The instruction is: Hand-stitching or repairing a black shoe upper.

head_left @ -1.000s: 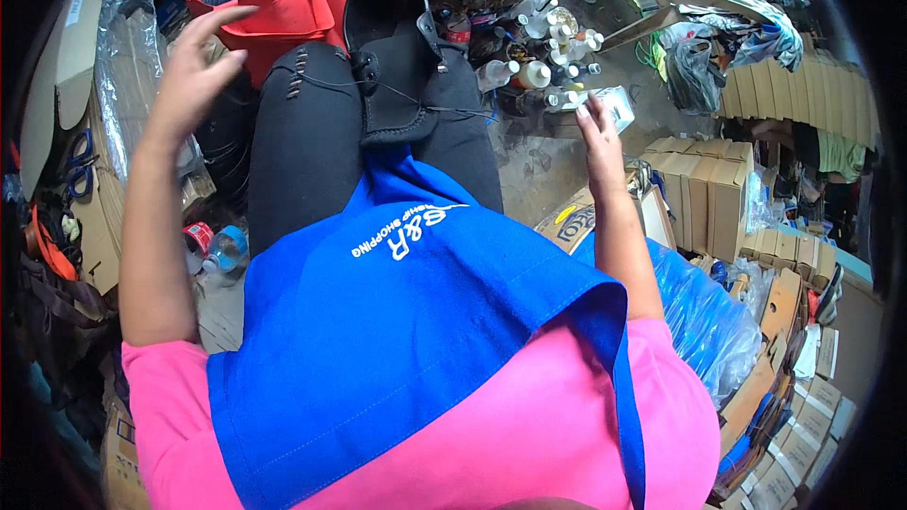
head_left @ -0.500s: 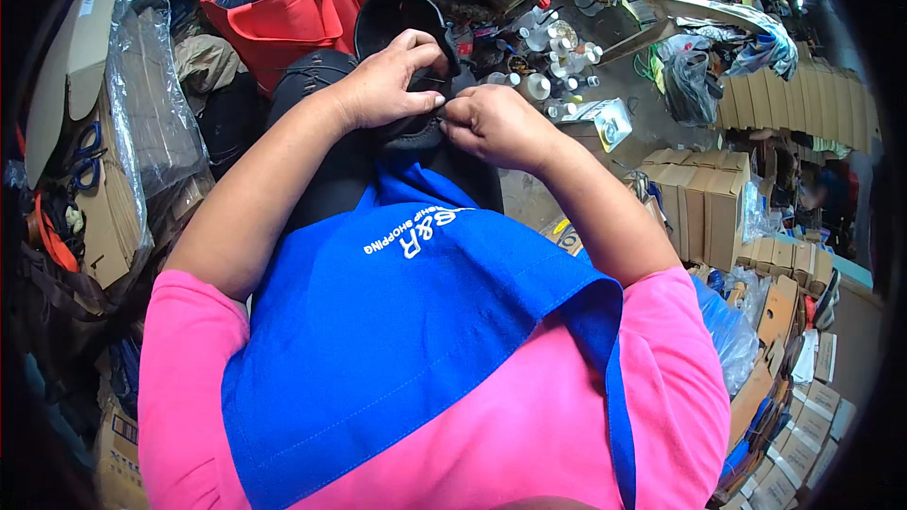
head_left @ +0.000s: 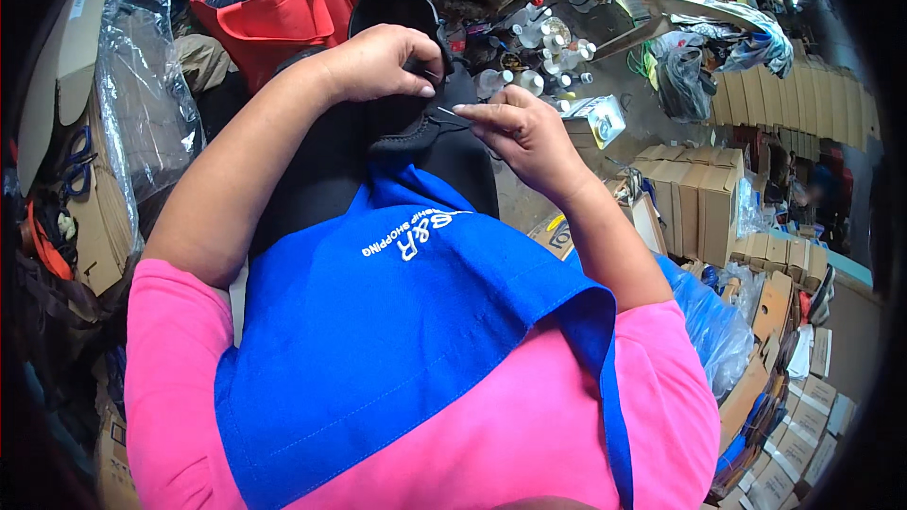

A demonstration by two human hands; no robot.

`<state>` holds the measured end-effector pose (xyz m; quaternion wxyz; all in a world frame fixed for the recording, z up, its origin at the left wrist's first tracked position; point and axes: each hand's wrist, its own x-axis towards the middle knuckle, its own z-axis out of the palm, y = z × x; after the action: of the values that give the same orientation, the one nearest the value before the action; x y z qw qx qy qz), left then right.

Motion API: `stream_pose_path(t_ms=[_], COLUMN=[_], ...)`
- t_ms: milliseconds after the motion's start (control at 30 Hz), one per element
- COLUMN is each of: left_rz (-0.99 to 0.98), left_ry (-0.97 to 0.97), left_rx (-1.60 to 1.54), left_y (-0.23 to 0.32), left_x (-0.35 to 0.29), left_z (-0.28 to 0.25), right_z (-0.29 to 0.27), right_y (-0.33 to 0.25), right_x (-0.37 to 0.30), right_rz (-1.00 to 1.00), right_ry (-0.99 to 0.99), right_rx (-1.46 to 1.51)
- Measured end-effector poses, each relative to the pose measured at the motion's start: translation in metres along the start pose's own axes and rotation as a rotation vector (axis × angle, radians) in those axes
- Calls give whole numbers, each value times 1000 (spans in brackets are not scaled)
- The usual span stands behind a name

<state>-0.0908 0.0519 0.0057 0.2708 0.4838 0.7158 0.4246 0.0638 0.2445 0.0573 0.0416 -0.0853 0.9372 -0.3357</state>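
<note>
black shoe [head_left: 402, 121], edge clamped by the left hand [head_left: 383, 61]! right hand [head_left: 524, 125], needle [head_left: 445, 111] pinched, has pulled clear, open room between.

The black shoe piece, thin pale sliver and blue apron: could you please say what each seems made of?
Black shoe piece: perhaps leather or synthetic, smooth, faintly glossy, holding a curved rim.
Thin pale sliver: possibly metal, by its brightness, though too small to be sure.
Blue apron: matte fabric, with soft folds and stitched lines.
</note>
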Motion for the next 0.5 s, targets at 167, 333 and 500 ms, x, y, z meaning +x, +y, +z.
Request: stream_pose_path(t_ms=[167, 333, 500], left_rz=[-7, -44, -19], left_ry=[-65, -120, -155], left_rx=[-88, -64, -74], left_y=[-10, -3, -9], left_x=[1, 5, 13], left_z=[-1, -5, -4], right_z=[7, 4, 1], right_y=[7, -1, -3], right_x=[11, 16, 22], right_rz=[-12, 19, 51], right_ry=[-70, -78, -118], right_rx=[-155, -215, -277])
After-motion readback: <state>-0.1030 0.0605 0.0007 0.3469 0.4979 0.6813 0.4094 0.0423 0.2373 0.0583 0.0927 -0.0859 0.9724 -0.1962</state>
